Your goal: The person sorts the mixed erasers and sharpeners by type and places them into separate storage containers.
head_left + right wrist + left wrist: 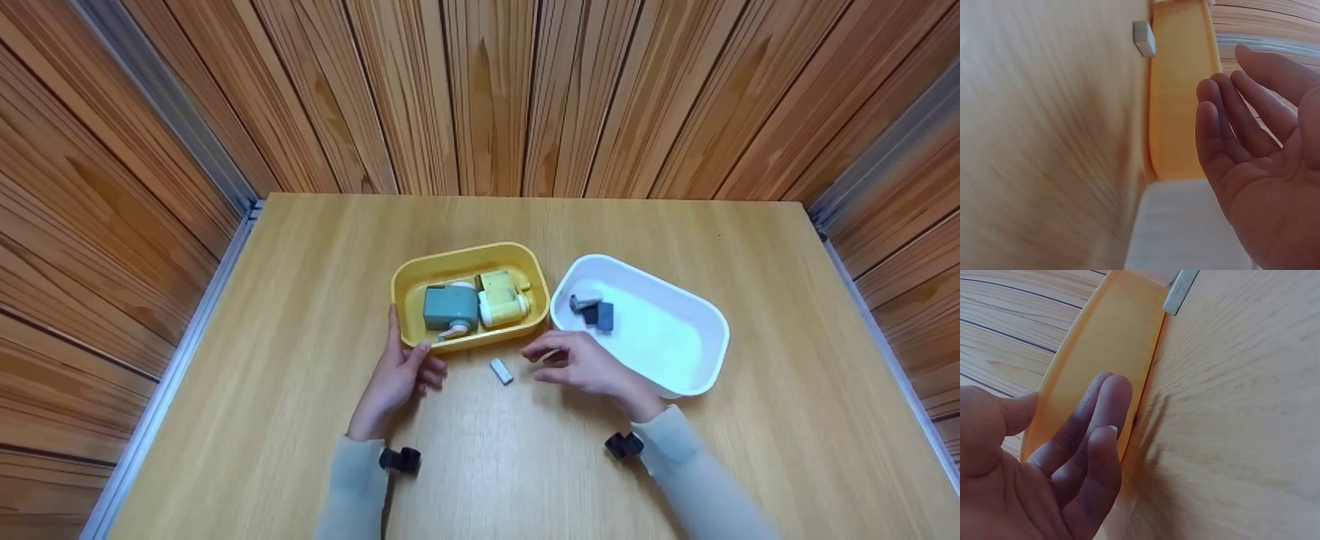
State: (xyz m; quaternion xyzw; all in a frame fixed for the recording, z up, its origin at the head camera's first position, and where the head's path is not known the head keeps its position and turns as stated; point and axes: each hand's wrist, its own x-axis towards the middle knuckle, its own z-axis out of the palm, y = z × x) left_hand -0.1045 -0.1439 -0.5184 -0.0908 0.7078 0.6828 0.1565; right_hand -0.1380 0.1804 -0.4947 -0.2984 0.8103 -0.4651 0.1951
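Observation:
My left hand (397, 375) is at the near left corner of a yellow bin (465, 259). Its index finger lies along the left wall and its thumb touches the near rim; the other fingers bend loosely beside the outer wall. Inside the bin lie a teal boxy device (450, 304) and a pale yellow one (501, 298), resembling hand-crank pencil sharpeners. A small whitish block (501, 371), perhaps an eraser, lies on the table in front. To its right, my right hand (581, 361) hovers with fingers loosely bent, holding nothing and apart from the block.
A white bin (675, 330) stands right of the yellow one, close against it. Small dark blue blocks (604, 316) and a white-and-dark piece (585, 298) lie at its left end. Wood-patterned walls (480, 97) enclose the table (300, 262) at the back and sides.

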